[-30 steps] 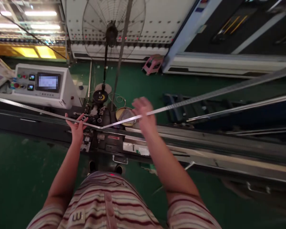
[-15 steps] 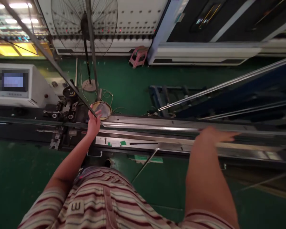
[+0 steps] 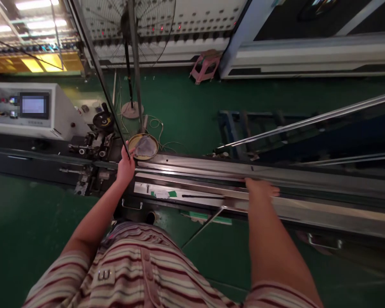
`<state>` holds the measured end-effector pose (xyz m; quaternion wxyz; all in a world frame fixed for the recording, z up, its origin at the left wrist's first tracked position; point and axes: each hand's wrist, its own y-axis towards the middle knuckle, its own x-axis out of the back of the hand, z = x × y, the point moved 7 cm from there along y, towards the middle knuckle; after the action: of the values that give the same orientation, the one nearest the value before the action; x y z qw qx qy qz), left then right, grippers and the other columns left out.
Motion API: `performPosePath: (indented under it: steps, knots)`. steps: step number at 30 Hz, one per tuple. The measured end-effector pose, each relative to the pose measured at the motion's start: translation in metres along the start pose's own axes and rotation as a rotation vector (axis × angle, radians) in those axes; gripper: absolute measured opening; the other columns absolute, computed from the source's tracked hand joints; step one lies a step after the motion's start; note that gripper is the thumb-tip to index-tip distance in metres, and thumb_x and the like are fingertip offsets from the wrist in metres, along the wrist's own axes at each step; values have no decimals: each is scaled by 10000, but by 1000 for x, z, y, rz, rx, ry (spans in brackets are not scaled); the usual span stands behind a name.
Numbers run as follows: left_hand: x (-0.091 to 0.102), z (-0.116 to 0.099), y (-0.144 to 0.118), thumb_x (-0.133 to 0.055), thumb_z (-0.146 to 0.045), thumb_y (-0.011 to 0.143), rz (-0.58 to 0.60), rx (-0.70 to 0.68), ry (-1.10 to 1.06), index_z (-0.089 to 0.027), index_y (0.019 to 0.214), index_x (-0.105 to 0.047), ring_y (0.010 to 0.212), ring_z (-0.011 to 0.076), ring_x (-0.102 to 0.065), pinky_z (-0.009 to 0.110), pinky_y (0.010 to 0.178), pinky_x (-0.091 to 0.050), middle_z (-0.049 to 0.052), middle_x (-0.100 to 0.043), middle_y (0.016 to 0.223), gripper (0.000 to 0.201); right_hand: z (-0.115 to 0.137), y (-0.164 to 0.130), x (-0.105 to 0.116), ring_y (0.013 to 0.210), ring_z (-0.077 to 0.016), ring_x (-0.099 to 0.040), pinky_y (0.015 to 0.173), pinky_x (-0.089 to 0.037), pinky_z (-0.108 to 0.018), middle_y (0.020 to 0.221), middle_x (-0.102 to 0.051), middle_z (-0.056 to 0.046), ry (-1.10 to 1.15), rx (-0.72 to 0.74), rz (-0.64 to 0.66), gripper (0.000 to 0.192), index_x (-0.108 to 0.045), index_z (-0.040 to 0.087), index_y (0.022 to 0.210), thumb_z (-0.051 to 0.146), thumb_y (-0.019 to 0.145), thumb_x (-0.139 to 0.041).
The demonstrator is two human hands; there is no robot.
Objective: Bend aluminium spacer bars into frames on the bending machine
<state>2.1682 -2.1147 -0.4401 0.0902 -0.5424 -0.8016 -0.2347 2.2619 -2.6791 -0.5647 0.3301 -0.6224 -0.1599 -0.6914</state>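
Note:
My left hand (image 3: 126,167) is closed around the lower end of a long, thin dark metal bar (image 3: 99,72), which rises past the top of the view. Beside that hand is a round, yellow-rimmed tray (image 3: 158,147) with a grey cloth (image 3: 143,145) in it. Across the long metal bed (image 3: 208,164) of the machine lies my right hand (image 3: 261,188), its visible fingers stretched to the right. A bright narrow metal strip (image 3: 189,173) runs along the bed, and its right end meets the thumb side of this hand. The right palm is hidden.
At the left stand a control box (image 3: 35,109) with a screen and a clamp mechanism with a black handwheel (image 3: 103,122). Long metal bars (image 3: 308,122) slant in from the right over a blue frame (image 3: 224,128). A fan (image 3: 128,55) and pink stool (image 3: 205,66) stand behind.
The view has shifted, so the surroundings appear farther right. My right hand has moved left along the bed. The dark bar in my left hand now stands steeper.

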Motion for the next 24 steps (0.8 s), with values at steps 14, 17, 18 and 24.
performPosePath:
  steps: [14,17,18,24]
  knots:
    - [334,154,57,-427,-152,965,-144,-24,140,-222,1495,-226,1072,191,-702,337,929,-566,147,-657,1285,572,173,-274,-103,1365,-405,-397,1150,-281,-601,1315,-565,-311,-197,259,70,663,-695,-25,1173,538,957,-419]
    - [409,191,71,-430,-147,957,-171,-22,183,-213,1489,-229,1053,197,-710,331,906,-570,153,-663,1272,572,220,-348,-122,1320,-404,-445,1132,-287,-605,1246,-607,-301,-214,320,59,645,-716,-12,1118,541,953,-427]
    - [431,203,77,-430,-140,952,-178,-21,192,-214,1488,-225,1049,197,-711,329,899,-572,152,-664,1270,579,233,-371,-127,1301,-405,-462,1125,-287,-607,1215,-620,-301,-224,342,57,639,-720,-12,1100,540,952,-434]
    - [528,253,111,-442,-143,932,-187,-18,243,-181,1466,-205,1063,198,-708,334,895,-579,172,-670,1256,586,286,-468,-129,1186,-386,-538,1089,-267,-629,1090,-657,-277,-271,490,-3,617,-711,2,1057,548,958,-443]
